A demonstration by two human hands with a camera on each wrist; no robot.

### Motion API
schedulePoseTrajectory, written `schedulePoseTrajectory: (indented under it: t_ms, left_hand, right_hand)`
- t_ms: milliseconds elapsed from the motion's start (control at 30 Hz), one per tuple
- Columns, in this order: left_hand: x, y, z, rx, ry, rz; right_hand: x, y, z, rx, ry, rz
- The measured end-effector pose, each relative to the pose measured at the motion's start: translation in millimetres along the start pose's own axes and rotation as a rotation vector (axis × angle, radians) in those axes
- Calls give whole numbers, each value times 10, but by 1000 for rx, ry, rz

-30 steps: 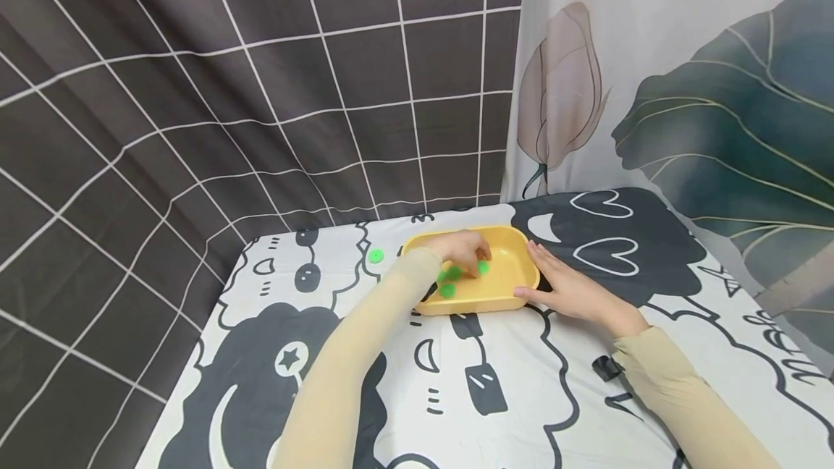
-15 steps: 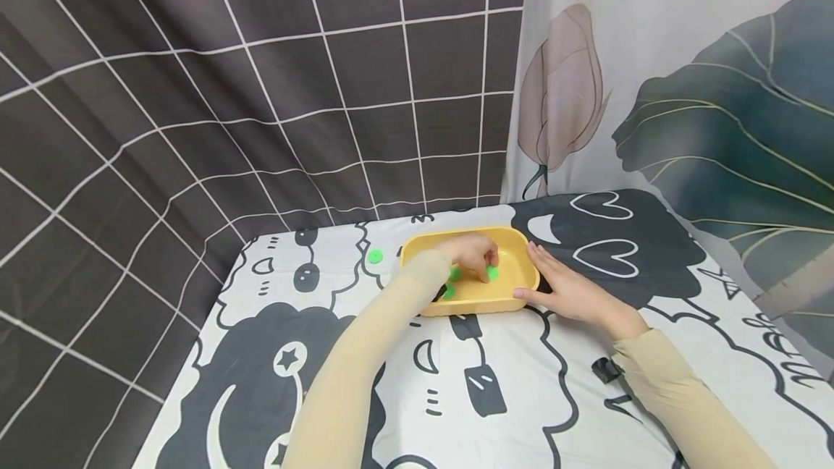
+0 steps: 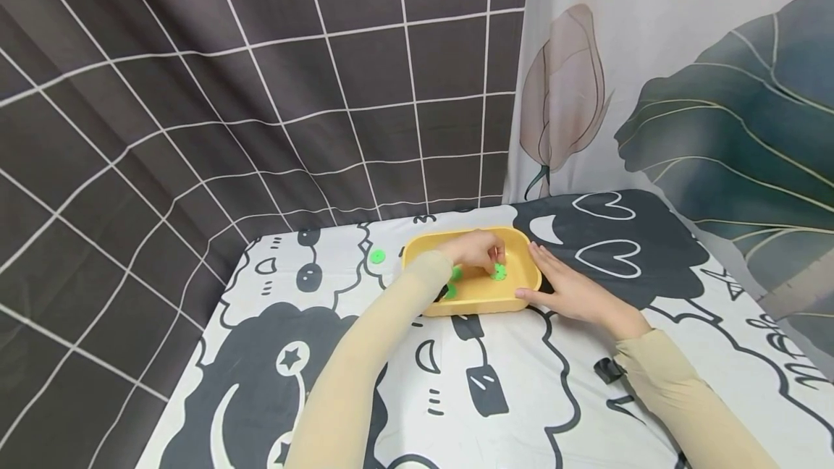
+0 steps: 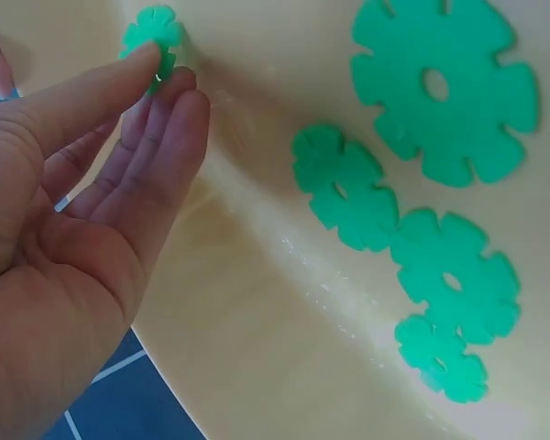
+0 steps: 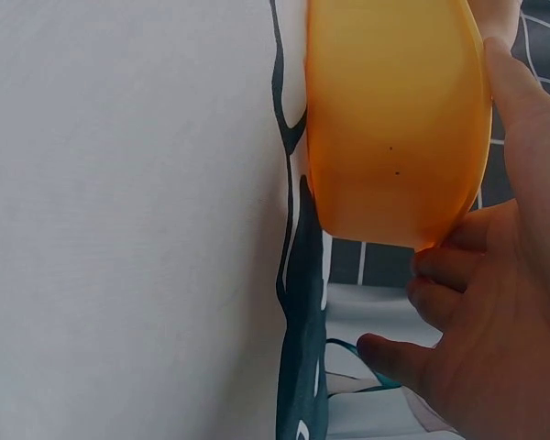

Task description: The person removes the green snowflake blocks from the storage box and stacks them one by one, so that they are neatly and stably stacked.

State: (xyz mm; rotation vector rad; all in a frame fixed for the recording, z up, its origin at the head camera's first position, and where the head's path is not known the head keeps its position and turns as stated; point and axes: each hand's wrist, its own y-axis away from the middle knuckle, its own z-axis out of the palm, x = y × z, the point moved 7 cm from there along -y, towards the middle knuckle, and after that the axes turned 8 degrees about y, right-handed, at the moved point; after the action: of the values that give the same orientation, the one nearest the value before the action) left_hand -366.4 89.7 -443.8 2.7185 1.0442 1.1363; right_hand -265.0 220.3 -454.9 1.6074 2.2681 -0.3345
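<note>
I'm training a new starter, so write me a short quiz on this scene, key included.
1. True or false: the right hand touches the yellow tray.
2. What does the left hand pinch: A) a pen, B) a green notched disc, C) a spoon?
3. In the head view, where does the outlying green disc lie?

Key: 1. True. 2. B. 3. On the patterned cloth, left of the tray.

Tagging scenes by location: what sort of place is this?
Probably an indoor corner screened off with fabric: a dark grid-patterned cloth and a leaf-and-flower print cloth hang behind a cartoon-print cover. Can't tell whether that cover lies on a bed or table.
</note>
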Motion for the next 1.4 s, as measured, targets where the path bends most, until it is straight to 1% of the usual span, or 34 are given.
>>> schedulePoseTrajectory:
  t_ms: [133,400,500,600,700,800,933,1067,1200,1400]
  left_hand:
    - [5,3,-42,24,8,13]
    - [32,34,-158,63,-56,50]
    - [35,71,-233,84,-44,71]
    - [37,126,-353,121,-26,92]
    - [24,195,-489,160,-13,93]
    - [-13,276,-622,200,6,69]
    - [-87,388,-766,232,60,40]
    - [-175,507,-889,260,93,18]
    - [-277,650,-1004,301,122,-8]
    - [-391,893,-1203,367,161,-27]
  right_hand:
    - [4,1,2,0,3,-1]
    - [6,-2,9,3,-4,-2]
    - [-3,-7,14,1,-6,-6]
    - [-15,-10,14,2,-8,-11]
    - [-17,-10,10,6,-5,-16]
    - [-12,-8,7,3,-6,-10]
    - [-3,-9,5,-4,-6,-1]
    - [-1,-4,2,-2,-6,-3]
    - [-2,0,3,-2,-8,-9]
    - [11,-7,-1,0,-5,-13]
